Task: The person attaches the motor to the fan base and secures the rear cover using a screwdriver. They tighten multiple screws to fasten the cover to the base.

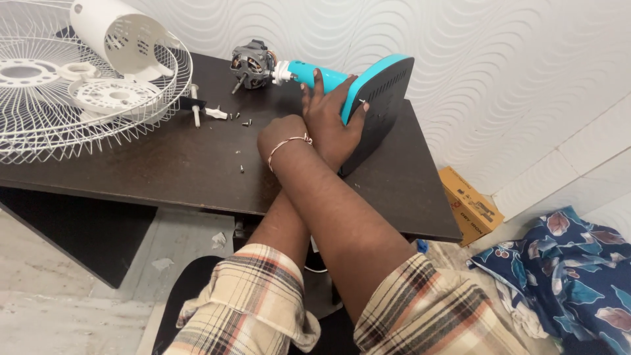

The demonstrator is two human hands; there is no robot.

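Already taken off: white grille (39, 131) and motor cover (125, 39), lying at left on the counter (164, 171), loose screws (244, 122) beside. Motor (251, 64) not yet separated from the teal stand (322, 75). Right hand (279, 133) curled closed, contents hidden; left hand (332, 115) gripping the fan base (388, 98) mid-counter. On the floor at right, an orange-brown cardboard box (470, 205) with a printed label.

Fan parts and clutter around the desk

A white wire guard (39, 125) and white housing (125, 36) sit on the dark desk (164, 171); cardboard box (470, 205) and floral cloth (572, 263) lie on the floor.
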